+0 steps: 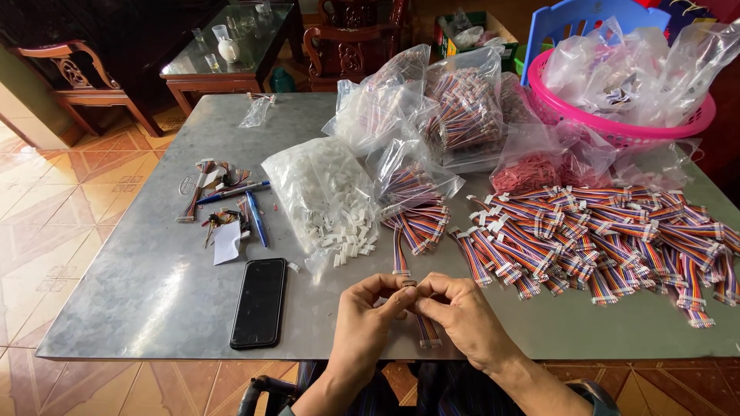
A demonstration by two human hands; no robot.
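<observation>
Two hands meet at the near edge of our grey metal worktop (154,293), and between them we hold a short ribbon cable (422,327) of many-coloured wires. Our left hand (368,312) and right hand (461,312) each have their grip pinched shut on the upper end of that cable, fingertips touching; its lower end, with a small white connector, hangs just past the worktop's edge. A second such cable (400,258) lies just beyond our fingers.

To the right a wide heap of like cables (601,239) spreads over the worktop. Ahead, an open clear bag (320,192) spills small white plastic housings. Behind it stand more clear bags (462,108) packed with cables, and a pink basket (617,127) filled with crumpled clear bags. A black phone (259,302) lies face up to our left.
</observation>
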